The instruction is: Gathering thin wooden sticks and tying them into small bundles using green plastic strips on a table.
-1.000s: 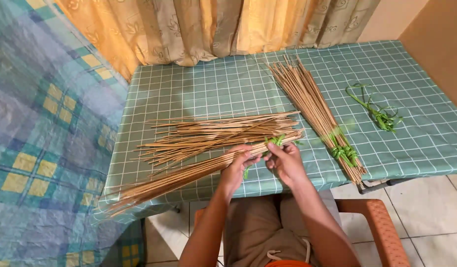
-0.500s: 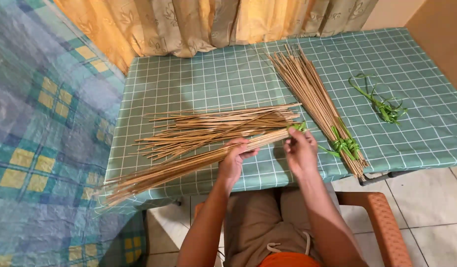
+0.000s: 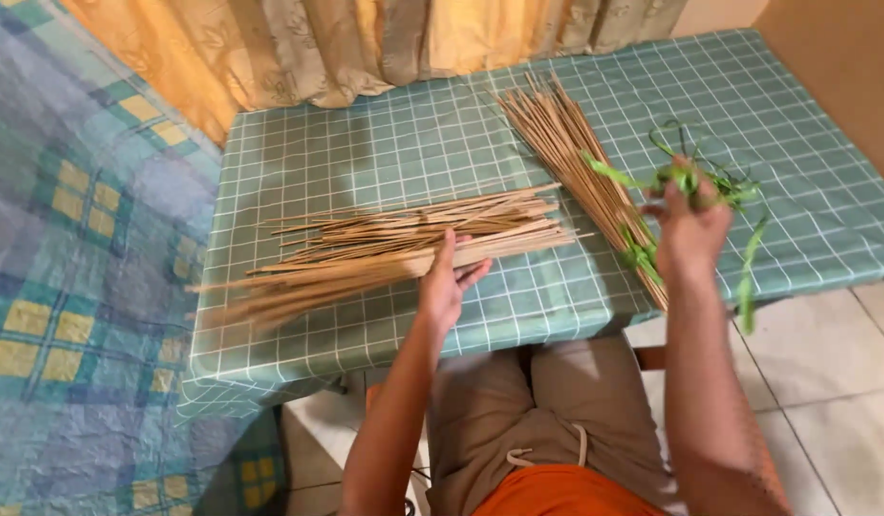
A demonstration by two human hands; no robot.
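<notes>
Motion blurs the green strips (image 3: 690, 177); tied bundle's (image 3: 576, 153) end hidden.

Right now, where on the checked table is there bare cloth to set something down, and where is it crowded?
The table is bare at the far left, between the curtain and the loose sticks, and along the near edge below them. It is crowded mid-table under the left hand, and right, around the tied bundle and the right hand holding green strips.
</notes>
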